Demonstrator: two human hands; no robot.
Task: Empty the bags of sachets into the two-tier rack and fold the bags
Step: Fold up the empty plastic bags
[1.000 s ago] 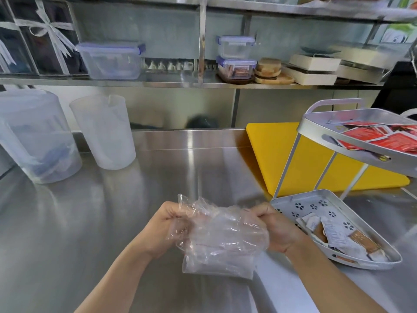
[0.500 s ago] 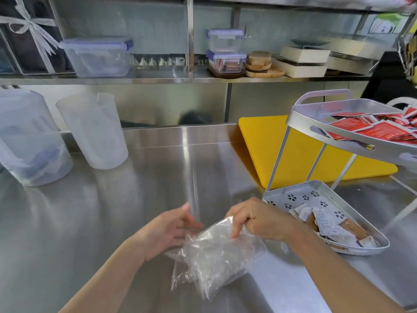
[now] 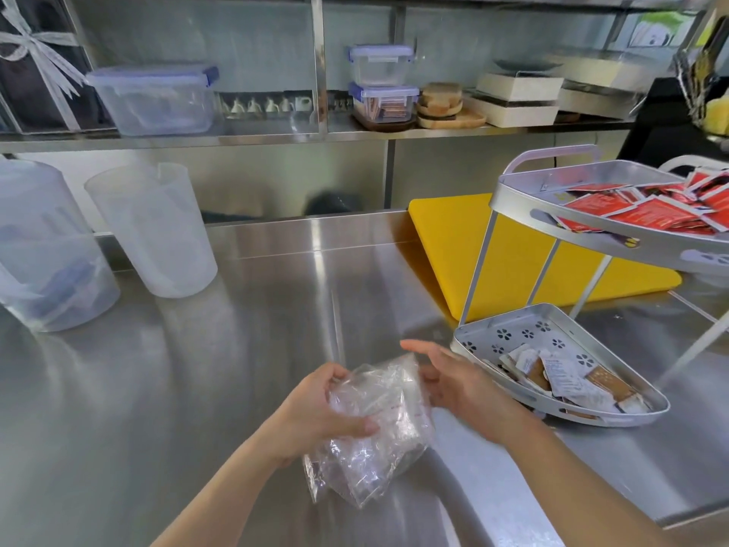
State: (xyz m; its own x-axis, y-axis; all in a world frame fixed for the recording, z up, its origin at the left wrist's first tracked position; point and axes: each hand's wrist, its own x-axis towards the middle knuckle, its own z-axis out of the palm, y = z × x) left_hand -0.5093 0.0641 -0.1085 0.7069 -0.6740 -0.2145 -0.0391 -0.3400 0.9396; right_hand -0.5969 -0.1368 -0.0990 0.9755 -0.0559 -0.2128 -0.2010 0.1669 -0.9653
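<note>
A crumpled clear plastic bag [image 3: 374,432], folded over on itself, hangs low over the steel counter. My left hand [image 3: 319,412] grips its left side with the thumb across the front. My right hand [image 3: 453,382] is at the bag's upper right edge, fingers spread and loose, touching or just off the plastic. The silver two-tier rack [image 3: 513,199] stands to the right. Its top tier holds red sachets [image 3: 651,211]; its bottom tier [image 3: 469,349] holds white and brown sachets [image 3: 568,380].
A yellow cutting board [image 3: 453,238] lies under and behind the rack. Two translucent plastic jugs [image 3: 154,230] stand at the back left of the steel counter [image 3: 236,349]. Lidded tubs, boxes and wooden coasters sit on the wall shelf [image 3: 276,132] behind.
The bag has been folded smaller and turned. My left hand now clamps it with the thumb on top, and my right hand has opened and come off its grip.
</note>
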